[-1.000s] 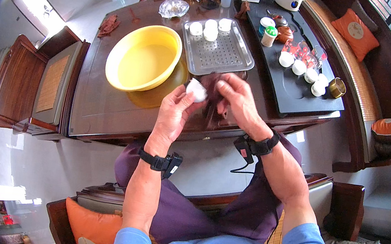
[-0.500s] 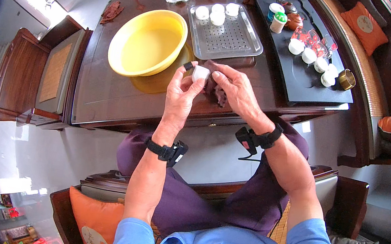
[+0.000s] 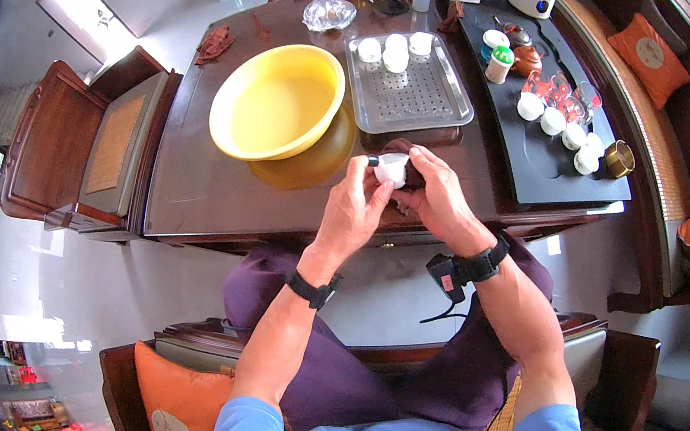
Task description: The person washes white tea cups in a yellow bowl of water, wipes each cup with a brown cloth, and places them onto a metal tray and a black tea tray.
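My left hand (image 3: 351,215) grips a small white teacup (image 3: 389,169) between thumb and fingers, with a black band around one fingertip. My right hand (image 3: 448,207) is closed on a dark brown cloth (image 3: 398,146) and presses it against the cup's right side. Both hands meet above the table's near edge, and part of the cloth is hidden by the fingers. Beyond them lies a perforated metal tray (image 3: 422,95) with several white cups (image 3: 396,53) at its far end. To its left stands a yellow basin (image 3: 232,83).
On the right, a black tea tray (image 3: 534,172) carries several white cups (image 3: 553,121), red-patterned glasses, a brown teapot (image 3: 526,61) and a brass cup (image 3: 621,159). A crumpled plastic bag (image 3: 329,15) and another brown cloth (image 3: 215,45) lie toward the table's far side.
The view has shifted, so the scene sits lower and further right. My hands still hold the cup and cloth; the cup has turned, and the cloth now hangs less below the right hand.
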`<action>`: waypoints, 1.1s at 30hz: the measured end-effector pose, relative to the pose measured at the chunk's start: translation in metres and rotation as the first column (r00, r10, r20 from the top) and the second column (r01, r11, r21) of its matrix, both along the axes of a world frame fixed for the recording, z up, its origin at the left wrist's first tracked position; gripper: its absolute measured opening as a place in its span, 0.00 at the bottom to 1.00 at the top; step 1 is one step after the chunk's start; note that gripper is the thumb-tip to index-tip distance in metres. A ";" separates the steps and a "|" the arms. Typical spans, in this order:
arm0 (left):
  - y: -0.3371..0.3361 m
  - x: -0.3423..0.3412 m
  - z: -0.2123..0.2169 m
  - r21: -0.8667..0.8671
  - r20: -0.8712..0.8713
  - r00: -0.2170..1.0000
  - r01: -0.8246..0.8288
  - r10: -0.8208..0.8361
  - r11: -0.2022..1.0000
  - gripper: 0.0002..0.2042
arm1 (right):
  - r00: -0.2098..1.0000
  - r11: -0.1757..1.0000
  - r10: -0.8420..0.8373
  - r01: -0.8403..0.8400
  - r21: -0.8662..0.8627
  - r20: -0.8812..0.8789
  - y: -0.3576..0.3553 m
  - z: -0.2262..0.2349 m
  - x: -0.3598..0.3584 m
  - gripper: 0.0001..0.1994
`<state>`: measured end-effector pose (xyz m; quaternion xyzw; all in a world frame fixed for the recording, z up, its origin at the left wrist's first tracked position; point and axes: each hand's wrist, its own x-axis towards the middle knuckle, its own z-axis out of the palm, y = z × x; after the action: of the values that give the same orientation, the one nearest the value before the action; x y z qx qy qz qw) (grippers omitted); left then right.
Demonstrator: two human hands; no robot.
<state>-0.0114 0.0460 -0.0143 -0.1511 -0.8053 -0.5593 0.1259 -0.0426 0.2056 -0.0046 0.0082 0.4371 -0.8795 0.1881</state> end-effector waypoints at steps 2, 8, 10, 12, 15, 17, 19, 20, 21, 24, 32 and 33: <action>-0.001 0.001 0.003 -0.155 -0.062 0.997 -0.055 0.046 0.986 0.17 | 1.000 0.999 -0.019 0.020 0.037 -0.005 0.004 -0.003 -0.002 0.15; -0.006 -0.002 0.017 -0.442 -0.423 0.898 -0.322 0.122 0.837 0.16 | 0.998 0.976 -0.001 0.016 0.219 -0.068 0.006 -0.007 -0.004 0.17; -0.009 -0.001 0.014 -0.478 -0.453 0.892 -0.256 0.014 0.840 0.15 | 0.996 0.973 0.005 0.016 0.229 -0.092 0.001 -0.003 0.000 0.18; -0.009 -0.002 0.008 -0.516 -0.476 0.874 -0.187 -0.098 0.836 0.15 | 0.992 0.964 0.016 0.019 0.267 -0.128 -0.001 -0.005 0.003 0.19; -0.011 -0.005 0.003 -0.466 -0.461 0.883 -0.152 -0.093 0.872 0.13 | 0.985 0.949 0.032 0.022 0.313 -0.167 -0.002 -0.010 0.003 0.20; -0.013 -0.007 0.002 -0.398 -0.453 0.890 -0.149 -0.053 0.905 0.12 | 0.979 0.943 0.050 0.019 0.331 -0.197 -0.002 -0.009 0.005 0.20; -0.012 -0.009 0.007 -0.307 -0.438 0.899 -0.153 0.003 0.939 0.11 | 0.958 0.932 0.068 0.039 0.359 -0.278 -0.001 -0.006 0.005 0.19; -0.012 -0.010 0.007 -0.295 -0.416 0.909 -0.151 0.016 0.943 0.10 | 0.940 0.924 0.075 0.059 0.377 -0.333 -0.001 -0.006 0.004 0.19; -0.016 -0.010 0.005 -0.287 -0.393 0.919 -0.155 0.032 0.945 0.10 | 0.919 0.918 0.089 0.075 0.390 -0.384 -0.004 -0.005 0.006 0.18; -0.020 -0.009 0.000 -0.218 -0.291 0.954 -0.134 0.067 0.967 0.10 | 0.575 0.225 0.379 0.702 0.675 -0.725 -0.006 0.011 0.017 0.17; -0.014 -0.003 0.006 -0.025 -0.170 0.985 0.000 -0.004 1.000 0.06 | 0.829 0.755 0.230 0.178 0.631 -0.510 -0.003 0.018 0.010 0.19; -0.013 -0.001 0.012 0.003 -0.111 0.992 0.058 -0.057 0.998 0.06 | 0.826 0.812 0.216 0.144 0.566 -0.520 -0.005 0.013 0.010 0.22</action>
<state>-0.0121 0.0334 -0.0019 -0.2049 -0.7906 -0.5558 0.1548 -0.0323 0.2009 0.0085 -0.2022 0.7203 -0.6611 0.0567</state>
